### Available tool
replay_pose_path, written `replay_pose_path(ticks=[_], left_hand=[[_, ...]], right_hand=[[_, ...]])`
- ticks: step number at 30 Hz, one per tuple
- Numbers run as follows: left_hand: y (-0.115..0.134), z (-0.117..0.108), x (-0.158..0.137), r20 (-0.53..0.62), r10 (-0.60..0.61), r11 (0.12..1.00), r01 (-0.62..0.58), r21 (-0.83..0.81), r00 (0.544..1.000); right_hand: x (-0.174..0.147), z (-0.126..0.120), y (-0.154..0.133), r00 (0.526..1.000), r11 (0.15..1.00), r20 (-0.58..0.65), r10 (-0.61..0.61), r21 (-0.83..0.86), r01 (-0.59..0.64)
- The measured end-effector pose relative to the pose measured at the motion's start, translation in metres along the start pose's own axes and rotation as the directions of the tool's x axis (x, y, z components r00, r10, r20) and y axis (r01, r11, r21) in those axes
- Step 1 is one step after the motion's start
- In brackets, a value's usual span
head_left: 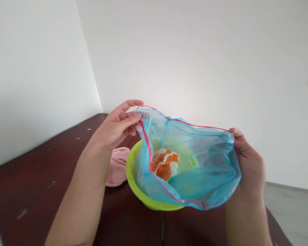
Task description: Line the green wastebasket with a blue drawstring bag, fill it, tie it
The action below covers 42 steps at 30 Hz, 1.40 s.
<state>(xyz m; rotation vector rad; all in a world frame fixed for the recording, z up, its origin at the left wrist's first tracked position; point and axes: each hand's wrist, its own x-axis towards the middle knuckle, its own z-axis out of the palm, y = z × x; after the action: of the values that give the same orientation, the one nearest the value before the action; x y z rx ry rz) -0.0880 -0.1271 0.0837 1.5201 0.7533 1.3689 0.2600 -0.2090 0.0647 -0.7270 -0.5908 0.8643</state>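
Thin, translucent blue plastic bag (pixel 207 181), red-edged, mouth held wide over round lime-green perforated plastic basket (pixel 129 172). Left hand (pixel 120 123) pinches one rim edge, right hand (pixel 248 160) the opposite. Risk: hard outward pull could split the film; a slipped pinch, collapse the mouth.

Thin, see-through plastic film, creased and glossy, made up the bag (pixel 205 182) at the centre of the frame, its drawstring (pixel 147 145) a smooth plastic-looking ribbon. The basket (pixel 154 204) below was smooth-rimmed, faintly shiny plastic with perforated sides. Mid-frame, a crumpled wrapper (pixel 165 165) looked like paper or thin film. Left of centre, the cloth (pixel 117 167) appeared soft and matt. The table (pixel 133 225), lower frame, bore a low-sheen, wood-like finish; the wall (pixel 195 61), top, was smooth and matt.
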Motion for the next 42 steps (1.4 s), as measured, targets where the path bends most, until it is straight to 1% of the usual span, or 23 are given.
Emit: replay_pose_path(ticks=[1,3,5,6,8,11,13,15,18,20,25,28,29,31,34,35,36,38,40,42], left_hand=[[-0.003,-0.001,0.003,-0.026,0.017,1.000,-0.017,-0.018,1.000],[-0.008,-0.002,0.008,-0.065,0.049,0.998,-0.051,-0.027,0.997],[-0.012,-0.003,0.011,-0.049,0.091,0.996,-0.091,0.012,0.995],[-0.014,-0.003,0.012,-0.018,0.118,0.992,-0.117,0.054,0.993],[-0.014,-0.003,0.011,0.070,0.172,0.969,-0.182,0.166,0.983],[-0.011,-0.001,0.007,0.175,0.225,0.908,-0.271,0.318,0.959],[-0.008,0.000,0.005,0.204,0.249,0.879,-0.310,0.363,0.947],[-0.008,-0.001,0.003,0.225,0.249,0.876,-0.318,0.361,0.942],[-0.009,-0.001,0.002,0.245,0.224,0.911,-0.292,0.293,0.943],[-0.010,0.000,0.003,0.231,0.236,0.929,-0.289,0.231,0.944],[-0.005,0.010,0.003,0.124,0.332,0.920,-0.350,0.176,0.935],[-0.004,0.014,0.002,0.060,0.366,0.914,-0.371,0.165,0.929],[-0.004,0.014,0.003,0.028,0.373,0.915,-0.372,0.156,0.928],[-0.007,0.014,0.005,-0.069,0.385,0.918,-0.374,0.132,0.920],[-0.010,0.012,0.010,-0.221,0.388,0.921,-0.384,0.061,0.895],[-0.011,0.011,0.012,-0.248,0.369,0.926,-0.379,0.010,0.896],[-0.011,0.012,0.013,-0.259,0.335,0.930,-0.362,-0.062,0.906],[-0.009,0.014,0.016,-0.253,0.239,0.922,-0.301,-0.243,0.937],[-0.006,0.019,0.016,-0.231,0.148,0.878,-0.235,-0.417,0.962],[-0.003,0.023,0.013,-0.172,0.089,0.829,-0.169,-0.533,0.981]], right_hand=[[0.000,0.001,0.000,0.998,0.999,-0.048,-0.036,0.014,0.036],[-0.001,0.002,0.002,0.982,0.988,-0.125,-0.143,0.036,0.148],[-0.003,0.004,0.003,0.953,0.962,-0.160,-0.259,0.048,0.269],[-0.005,0.005,0.003,0.940,0.950,-0.165,-0.297,0.047,0.308],[-0.007,0.004,0.002,0.931,0.943,-0.169,-0.322,0.031,0.332],[-0.009,0.002,0.000,0.929,0.950,-0.199,-0.311,-0.024,0.312],[-0.009,0.000,0.000,0.913,0.944,-0.242,-0.328,-0.054,0.324],[-0.009,-0.002,-0.001,0.894,0.933,-0.268,-0.359,-0.072,0.353],[-0.009,-0.002,0.000,0.879,0.921,-0.276,-0.389,-0.076,0.383],[-0.010,0.000,0.001,0.874,0.919,-0.287,-0.392,-0.075,0.388],[-0.011,0.003,0.003,0.858,0.910,-0.309,-0.409,-0.075,0.407],[-0.012,0.002,0.004,0.861,0.913,-0.311,-0.402,-0.067,0.402],[-0.012,0.002,0.004,0.865,0.916,-0.310,-0.395,-0.064,0.396],[-0.012,0.002,0.004,0.875,0.925,-0.308,-0.374,-0.055,0.376],[-0.009,0.003,0.005,0.892,0.935,-0.307,-0.332,0.017,0.354],[-0.007,0.003,0.006,0.895,0.932,-0.305,-0.325,0.057,0.358],[-0.005,0.003,0.008,0.898,0.925,-0.296,-0.326,0.098,0.368],[0.001,0.003,0.011,0.904,0.904,-0.259,-0.341,0.171,0.391],[0.006,0.001,0.016,0.918,0.898,-0.209,-0.338,0.221,0.381],[0.009,-0.001,0.019,0.932,0.903,-0.174,-0.317,0.246,0.353]])
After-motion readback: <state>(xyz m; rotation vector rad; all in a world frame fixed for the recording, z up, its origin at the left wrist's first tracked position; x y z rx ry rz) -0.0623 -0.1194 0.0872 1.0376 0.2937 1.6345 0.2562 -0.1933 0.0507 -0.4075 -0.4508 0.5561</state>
